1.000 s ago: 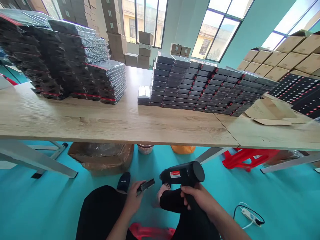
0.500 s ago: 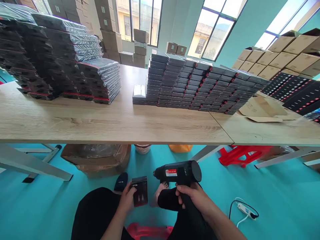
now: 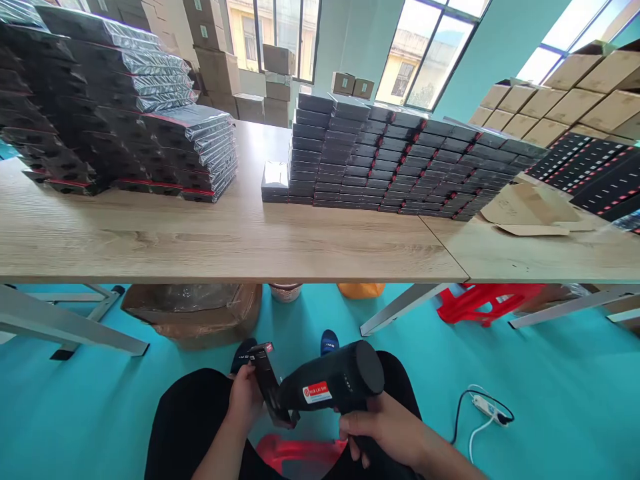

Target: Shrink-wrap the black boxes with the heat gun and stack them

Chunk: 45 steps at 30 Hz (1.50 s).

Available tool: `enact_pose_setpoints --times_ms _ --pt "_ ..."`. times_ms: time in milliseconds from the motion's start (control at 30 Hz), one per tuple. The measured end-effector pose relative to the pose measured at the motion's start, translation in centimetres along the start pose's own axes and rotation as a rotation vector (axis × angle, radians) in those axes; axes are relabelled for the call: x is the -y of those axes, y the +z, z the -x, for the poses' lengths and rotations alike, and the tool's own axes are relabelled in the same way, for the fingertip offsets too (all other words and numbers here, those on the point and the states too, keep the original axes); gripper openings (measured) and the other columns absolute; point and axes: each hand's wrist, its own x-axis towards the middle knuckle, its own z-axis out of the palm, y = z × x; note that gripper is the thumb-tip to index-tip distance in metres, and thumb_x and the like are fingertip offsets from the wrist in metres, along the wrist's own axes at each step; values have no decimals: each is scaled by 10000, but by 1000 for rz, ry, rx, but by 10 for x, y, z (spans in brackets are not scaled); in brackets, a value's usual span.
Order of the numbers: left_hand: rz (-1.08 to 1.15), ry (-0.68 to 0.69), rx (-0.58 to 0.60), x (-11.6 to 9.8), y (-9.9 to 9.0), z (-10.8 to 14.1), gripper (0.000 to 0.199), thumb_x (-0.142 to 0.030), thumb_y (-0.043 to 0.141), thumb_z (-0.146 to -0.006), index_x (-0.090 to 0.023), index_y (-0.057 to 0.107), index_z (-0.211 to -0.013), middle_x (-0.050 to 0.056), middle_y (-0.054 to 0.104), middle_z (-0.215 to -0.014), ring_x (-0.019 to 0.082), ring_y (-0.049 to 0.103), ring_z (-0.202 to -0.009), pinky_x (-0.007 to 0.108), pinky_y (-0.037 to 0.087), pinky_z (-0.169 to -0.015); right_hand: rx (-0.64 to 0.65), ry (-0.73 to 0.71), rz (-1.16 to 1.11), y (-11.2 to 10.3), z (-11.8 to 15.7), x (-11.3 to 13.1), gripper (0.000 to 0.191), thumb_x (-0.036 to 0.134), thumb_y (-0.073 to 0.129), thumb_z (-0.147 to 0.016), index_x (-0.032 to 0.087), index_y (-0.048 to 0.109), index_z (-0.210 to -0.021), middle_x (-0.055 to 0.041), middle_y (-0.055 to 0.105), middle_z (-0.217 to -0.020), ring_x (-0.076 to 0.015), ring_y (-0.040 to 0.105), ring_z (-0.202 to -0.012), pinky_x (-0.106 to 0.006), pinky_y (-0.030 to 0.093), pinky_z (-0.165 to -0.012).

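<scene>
Hands apart: left hand (image 3: 245,395) clamped on black box (image 3: 265,379), long axis slanting down-right, right hand (image 3: 375,427) gripping heat gun (image 3: 333,379), nozzle (image 3: 286,393) near box's lower end.

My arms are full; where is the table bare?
Bare wood runs along the near edge of the table and back between the wrapped packs and the small dark boxes. Either side of that gap is crowded; cardboard lies right of the boxes.
</scene>
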Motion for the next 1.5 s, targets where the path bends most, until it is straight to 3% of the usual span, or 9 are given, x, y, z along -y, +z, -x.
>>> enact_pose_setpoints --times_ms 400,533,633,767,867,1000,1100,1300,1500 --pt "28 -3 -21 -5 -2 -8 166 -231 551 -689 -192 659 -809 16 647 -629 232 655 -612 349 533 -605 -71 182 -27 -16 33 -19 193 295 729 -656 153 700 -783 -32 668 -746 -169 610 -685 -328 460 -701" --pt "64 -50 61 -15 1 10 413 -510 560 -834 -170 689 -1030 61 688 -721 228 655 -611 335 507 -535 10 106 55 -24 32 -12 141 292 712 -664 157 696 -702 -24 644 -602 -166 586 -599 -310 448 -615" --pt "135 -92 130 -21 5 21 578 -664 524 -839 -185 674 -1126 126 741 -879 290 712 -747 368 530 -546 -95 21 -3 -36 20 -7 245 362 716 -671 146 685 -784 -15 634 -603 -153 558 -528 -294 435 -520" --pt "112 -233 267 -19 12 26 491 -488 555 -885 -141 661 -1216 171 766 -977 312 742 -822 386 573 -591 -205 -62 -130 -37 -12 5 323 406 716 -706 134 664 -871 -28 659 -720 -131 570 -536 -262 428 -479" --pt "8 -195 225 -12 13 23 417 -326 619 -858 -113 676 -1213 137 784 -874 294 756 -768 382 596 -633 -171 -101 -139 -20 -33 22 279 416 685 -754 142 658 -804 -15 645 -710 -115 573 -573 -248 454 -524" --pt "-115 -15 -27 -6 6 18 436 -142 651 -787 -151 675 -1222 45 781 -741 236 748 -643 331 589 -630 78 -73 -38 -2 -30 39 172 296 749 -670 142 681 -703 -10 644 -595 -131 560 -490 -266 439 -483" --pt "-71 -14 21 -9 2 19 448 -176 667 -796 -160 669 -1244 60 803 -828 255 769 -735 360 602 -715 255 24 206 -12 -14 39 44 182 715 -634 156 681 -641 12 616 -531 -128 543 -463 -265 437 -479" --pt "-76 -84 4 -6 7 24 406 -227 684 -790 -163 689 -1191 72 798 -816 301 769 -720 405 607 -655 -139 -103 138 -26 -15 35 156 309 638 -737 177 625 -655 13 587 -562 -125 528 -505 -264 417 -483" --pt "-128 3 -49 1 11 18 405 -117 689 -725 -205 683 -1121 8 773 -739 242 746 -611 330 578 -587 -56 -175 -14 13 -30 45 204 357 703 -650 170 626 -673 -20 628 -652 -149 558 -552 -296 434 -507"
